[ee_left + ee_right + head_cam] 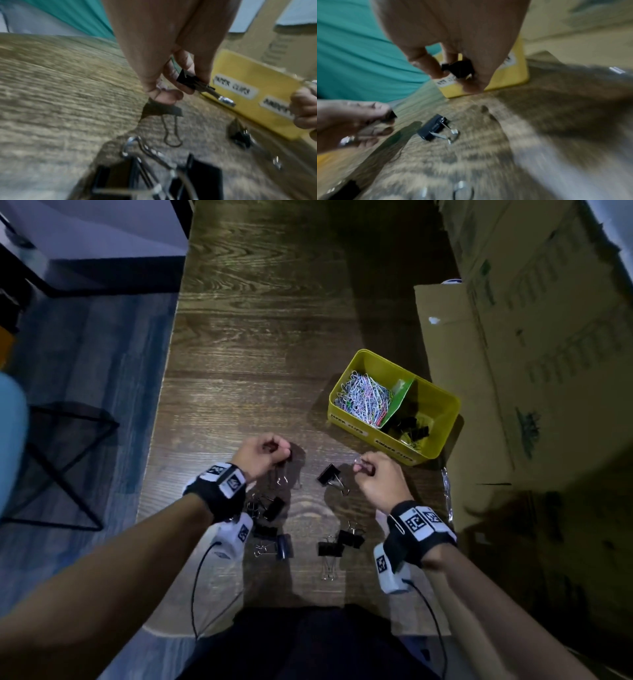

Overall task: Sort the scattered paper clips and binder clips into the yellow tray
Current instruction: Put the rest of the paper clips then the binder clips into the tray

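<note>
The yellow tray [442, 419] stands on the wooden table at the right, with coloured paper clips [364, 400] in its left compartment and black binder clips [411, 429] in its right one. My left hand [281, 451] pinches a black binder clip [187, 79] above the table. A second clip [163, 111] shows just under its fingers; whether it is held I cannot tell. My right hand [363, 465] pinches another black binder clip [458, 69] near the tray's front wall [513, 75]. Several binder clips [329, 474] lie scattered between my wrists.
Big cardboard boxes [513, 371] stand close behind and to the right of the tray. A clear plastic bag [447, 491] lies at the table's right edge. A black metal frame [61, 467] stands on the floor beyond the table's left edge.
</note>
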Action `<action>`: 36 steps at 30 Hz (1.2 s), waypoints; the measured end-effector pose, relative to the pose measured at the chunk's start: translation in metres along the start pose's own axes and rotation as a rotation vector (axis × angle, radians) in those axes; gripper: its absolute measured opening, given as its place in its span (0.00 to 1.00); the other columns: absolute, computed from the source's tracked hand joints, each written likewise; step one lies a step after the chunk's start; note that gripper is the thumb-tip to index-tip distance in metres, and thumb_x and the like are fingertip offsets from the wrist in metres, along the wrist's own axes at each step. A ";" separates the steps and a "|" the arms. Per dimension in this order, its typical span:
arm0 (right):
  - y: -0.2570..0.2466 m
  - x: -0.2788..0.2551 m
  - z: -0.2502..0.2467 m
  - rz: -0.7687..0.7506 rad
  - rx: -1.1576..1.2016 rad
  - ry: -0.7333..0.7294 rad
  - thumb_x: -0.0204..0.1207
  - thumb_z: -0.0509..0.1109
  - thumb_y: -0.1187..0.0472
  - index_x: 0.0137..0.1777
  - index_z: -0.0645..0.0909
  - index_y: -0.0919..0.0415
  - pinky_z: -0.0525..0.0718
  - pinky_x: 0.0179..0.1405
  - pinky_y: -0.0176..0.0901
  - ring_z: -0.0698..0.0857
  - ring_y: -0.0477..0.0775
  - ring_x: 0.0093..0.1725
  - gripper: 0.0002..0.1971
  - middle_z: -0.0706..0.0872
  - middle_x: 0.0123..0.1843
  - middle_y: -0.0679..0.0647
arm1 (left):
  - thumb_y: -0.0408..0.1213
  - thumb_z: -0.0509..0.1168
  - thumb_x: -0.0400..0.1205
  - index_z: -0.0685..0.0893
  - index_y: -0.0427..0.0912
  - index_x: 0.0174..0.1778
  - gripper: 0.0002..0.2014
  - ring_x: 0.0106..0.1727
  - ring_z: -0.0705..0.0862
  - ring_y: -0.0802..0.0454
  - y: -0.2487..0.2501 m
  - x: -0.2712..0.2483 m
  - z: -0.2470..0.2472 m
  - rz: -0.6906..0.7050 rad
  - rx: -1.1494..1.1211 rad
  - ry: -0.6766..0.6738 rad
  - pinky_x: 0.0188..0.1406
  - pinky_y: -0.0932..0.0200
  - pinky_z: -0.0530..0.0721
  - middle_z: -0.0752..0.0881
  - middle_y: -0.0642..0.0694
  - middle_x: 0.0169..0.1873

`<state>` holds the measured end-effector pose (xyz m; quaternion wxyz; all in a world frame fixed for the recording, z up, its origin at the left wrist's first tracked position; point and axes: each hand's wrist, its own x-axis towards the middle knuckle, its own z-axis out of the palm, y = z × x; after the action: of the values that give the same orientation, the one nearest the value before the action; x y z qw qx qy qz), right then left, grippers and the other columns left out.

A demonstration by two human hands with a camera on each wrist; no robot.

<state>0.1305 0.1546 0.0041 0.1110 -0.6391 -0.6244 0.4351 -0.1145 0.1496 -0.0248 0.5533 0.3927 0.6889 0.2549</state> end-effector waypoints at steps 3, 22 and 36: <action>-0.014 0.010 0.008 -0.070 -0.142 -0.058 0.68 0.73 0.57 0.51 0.80 0.54 0.81 0.59 0.51 0.82 0.54 0.52 0.12 0.80 0.52 0.54 | 0.21 0.58 0.79 0.82 0.40 0.34 0.14 0.33 0.83 0.48 0.007 -0.012 -0.013 -0.080 -0.357 0.031 0.30 0.59 0.79 0.82 0.42 0.35; -0.009 0.012 0.046 0.076 -0.037 -0.067 0.75 0.70 0.50 0.54 0.80 0.53 0.76 0.46 0.39 0.83 0.54 0.48 0.11 0.83 0.48 0.51 | 0.55 0.68 0.71 0.81 0.43 0.53 0.22 0.47 0.85 0.41 -0.006 -0.043 0.013 0.147 1.132 -0.186 0.42 0.52 0.83 0.86 0.42 0.47; -0.029 0.009 -0.085 0.234 1.232 0.168 0.82 0.58 0.55 0.40 0.77 0.59 0.83 0.29 0.40 0.81 0.53 0.33 0.12 0.79 0.35 0.54 | 0.42 0.53 0.79 0.84 0.38 0.49 0.17 0.31 0.85 0.51 0.135 -0.013 0.073 -0.227 -0.630 -0.420 0.16 0.67 0.76 0.78 0.45 0.32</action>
<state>0.1680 0.2026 0.0707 0.4589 -0.5542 -0.1746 0.6722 -0.0086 0.2082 0.0697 0.8003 0.1686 0.4879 0.3050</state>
